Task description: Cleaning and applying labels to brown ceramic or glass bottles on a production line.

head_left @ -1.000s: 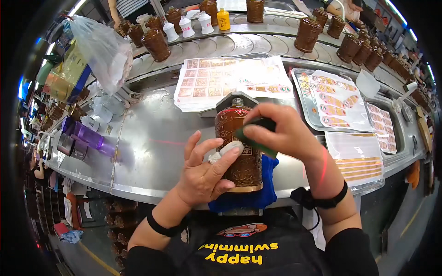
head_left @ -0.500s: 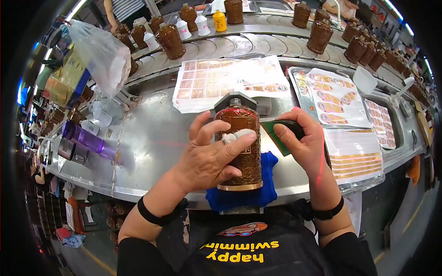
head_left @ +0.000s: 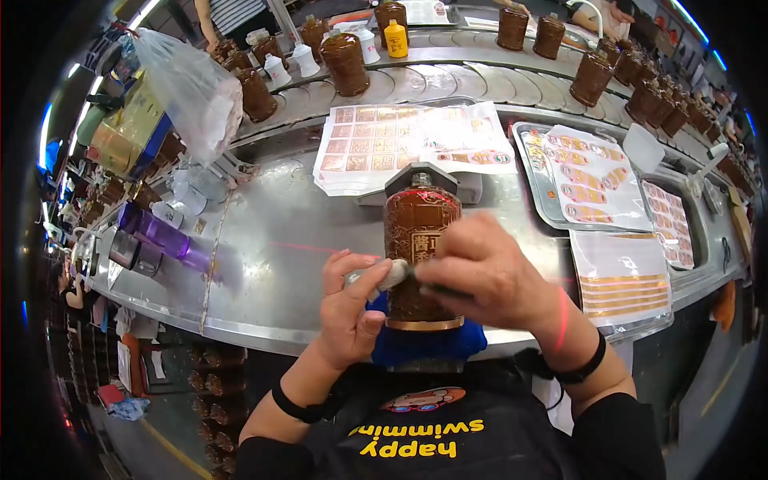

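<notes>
A brown embossed bottle (head_left: 402, 218) lies tilted back in front of me, its neck against a dark angular holder (head_left: 422, 167) and its gold-rimmed base towards me. Beneath it is a blue cloth (head_left: 392, 344). My left hand (head_left: 346, 308) is at the bottle's left side, fingers apart, a white wrapping (head_left: 394, 274) on one finger. My right hand (head_left: 496, 272) is closed over the bottle's lower right front, gripping a dark scraper (head_left: 450, 298), mostly hidden and blurred. Its tip is close to the white wrapping; whether they touch I cannot tell.
Printed label sheets (head_left: 376, 144) lie behind the bottle; more rest on a metal tray (head_left: 532, 188) at right, above gold strips (head_left: 624, 286). A purple bottle (head_left: 164, 234) and a plastic bag (head_left: 188, 96) are at left. Brown bottles stand along the conveyor (head_left: 448, 76); people work beyond.
My right hand has moved left with the scraper onto the bottle's front. My left hand has drawn down and left, uncovering the label panel. The view has shifted slightly.
</notes>
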Tool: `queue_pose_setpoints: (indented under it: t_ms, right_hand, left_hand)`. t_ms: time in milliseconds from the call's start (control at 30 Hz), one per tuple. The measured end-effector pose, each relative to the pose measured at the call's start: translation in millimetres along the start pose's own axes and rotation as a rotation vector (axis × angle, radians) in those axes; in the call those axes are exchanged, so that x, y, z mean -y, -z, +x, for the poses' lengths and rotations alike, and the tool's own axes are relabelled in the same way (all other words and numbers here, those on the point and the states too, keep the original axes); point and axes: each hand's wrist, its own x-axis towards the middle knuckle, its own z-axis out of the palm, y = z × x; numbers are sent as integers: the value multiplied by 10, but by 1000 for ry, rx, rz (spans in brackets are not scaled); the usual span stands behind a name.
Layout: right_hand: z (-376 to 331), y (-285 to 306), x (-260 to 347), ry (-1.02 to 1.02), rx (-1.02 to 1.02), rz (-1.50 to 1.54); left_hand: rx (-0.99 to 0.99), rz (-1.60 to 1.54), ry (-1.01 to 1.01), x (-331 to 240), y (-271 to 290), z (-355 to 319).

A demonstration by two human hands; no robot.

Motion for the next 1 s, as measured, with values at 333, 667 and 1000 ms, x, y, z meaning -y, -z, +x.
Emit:
queue_pose_setpoints:
  t_ms: [333,667,1000]
  right_hand:
    - [-351,34,-128,-752,-350,630]
    - [-144,5,-290,-558,-125,459]
    - [-17,-59,1,-110,-188,40]
  left_hand:
    - [409,356,-305,-69,58,573]
    - [371,237,-317,-184,26,463]
    - [-4,103,14,-63,113,12]
